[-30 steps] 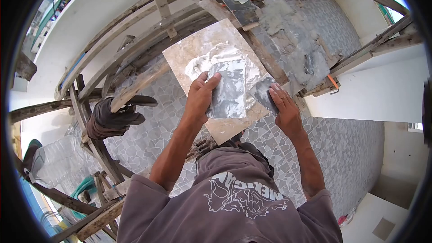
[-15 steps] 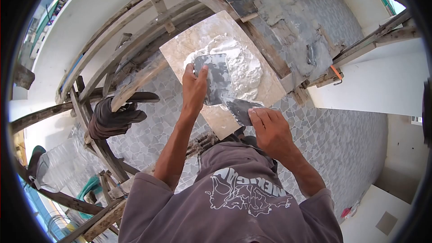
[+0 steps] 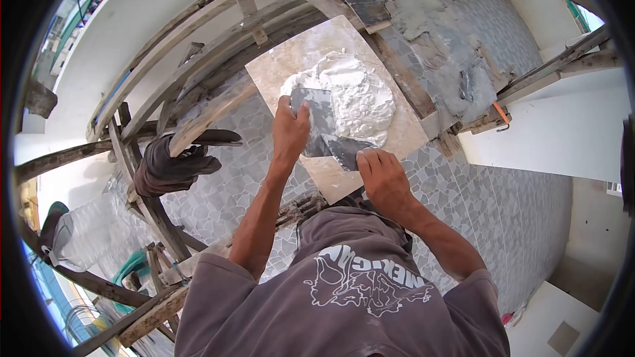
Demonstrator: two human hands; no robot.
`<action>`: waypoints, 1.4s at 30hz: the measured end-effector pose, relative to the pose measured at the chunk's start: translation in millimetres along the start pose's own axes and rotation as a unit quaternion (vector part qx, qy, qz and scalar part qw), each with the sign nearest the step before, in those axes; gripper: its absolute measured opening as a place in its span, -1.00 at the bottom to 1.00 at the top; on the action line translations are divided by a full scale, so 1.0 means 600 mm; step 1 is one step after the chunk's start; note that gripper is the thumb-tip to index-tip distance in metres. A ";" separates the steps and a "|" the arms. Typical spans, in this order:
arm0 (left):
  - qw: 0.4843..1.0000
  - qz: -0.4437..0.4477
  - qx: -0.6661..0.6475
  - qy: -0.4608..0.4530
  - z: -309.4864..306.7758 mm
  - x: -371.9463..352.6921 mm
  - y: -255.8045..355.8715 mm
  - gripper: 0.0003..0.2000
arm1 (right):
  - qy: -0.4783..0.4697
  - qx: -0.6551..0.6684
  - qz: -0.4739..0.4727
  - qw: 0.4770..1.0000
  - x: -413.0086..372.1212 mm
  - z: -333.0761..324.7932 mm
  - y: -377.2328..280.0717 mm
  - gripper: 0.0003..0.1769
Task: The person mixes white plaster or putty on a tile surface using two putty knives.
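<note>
Here, my left hand (image 3: 290,133) is closed on the near left edge of a wide steel blade (image 3: 316,118), thumb on top and fingers under it, and the blade lies flat at the near left side of the heap of white putty (image 3: 360,92). My right hand (image 3: 385,182) is closed around a narrow putty knife (image 3: 345,151); my fingers cover the handle, and its grey blade touches the near edge of the wide one. The putty sits in the middle of a beige tile (image 3: 278,69), and this tile rests tilted on the wooden planks (image 3: 218,53) of a scaffold, with the patterned floor (image 3: 503,192) far below. I think the main risk is the tile itself: it looks only laid on the planks, so if I press too hard on the near corner with the knife, it may tip or slide off. The putty is also soft and piled high, so a fast scrape could push a lump over the right edge. My own footing is hidden from view. A dark glove (image 3: 173,166) hangs loosely on a pole to the left, well apart from my hands.
</note>
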State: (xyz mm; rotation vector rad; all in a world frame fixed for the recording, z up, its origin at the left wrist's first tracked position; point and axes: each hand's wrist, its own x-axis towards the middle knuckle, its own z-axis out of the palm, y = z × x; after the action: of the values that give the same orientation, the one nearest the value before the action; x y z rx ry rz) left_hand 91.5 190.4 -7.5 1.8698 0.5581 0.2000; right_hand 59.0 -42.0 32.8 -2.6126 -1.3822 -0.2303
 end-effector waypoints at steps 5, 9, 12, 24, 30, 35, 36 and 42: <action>0.998 -0.004 0.033 -0.048 -0.001 -0.020 0.014 -0.63 | -0.019 -0.026 0.013 0.999 0.011 0.040 0.026 -0.61; 0.995 0.028 0.033 -0.086 -0.006 -0.031 0.013 -0.67 | -0.002 -0.068 0.051 0.996 0.026 0.066 0.073 -0.69; 0.989 0.069 0.072 -0.107 -0.032 -0.026 0.023 -0.70 | 0.005 -0.102 0.054 0.993 0.035 0.064 0.106 -0.75; 0.836 0.314 0.336 -0.299 -0.013 0.069 0.108 -0.69 | 0.019 -0.146 -0.029 0.989 0.091 -0.028 0.132 -0.81; 0.846 0.283 0.357 -0.278 -0.006 0.091 0.062 -0.66 | 0.023 0.044 0.226 0.973 0.028 -0.009 0.163 -0.87; 0.875 0.259 0.325 -0.250 -0.016 0.090 0.038 -0.68 | -0.010 0.427 0.563 0.708 -0.141 0.125 0.186 -0.82; 0.878 0.263 0.316 -0.244 -0.018 0.092 0.033 -0.69 | 0.024 0.475 0.603 0.640 -0.161 0.142 0.170 -0.80; 0.880 0.303 0.268 -0.249 -0.015 0.097 0.024 -0.73 | 0.060 0.449 0.589 0.669 -0.161 0.100 0.073 -0.78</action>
State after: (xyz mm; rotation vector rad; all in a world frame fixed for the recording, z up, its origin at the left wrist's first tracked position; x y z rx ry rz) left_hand 142.8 221.7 1.5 2.4791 -0.3909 -0.0459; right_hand 44.5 -130.1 -50.5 -1.9515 0.4233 0.3730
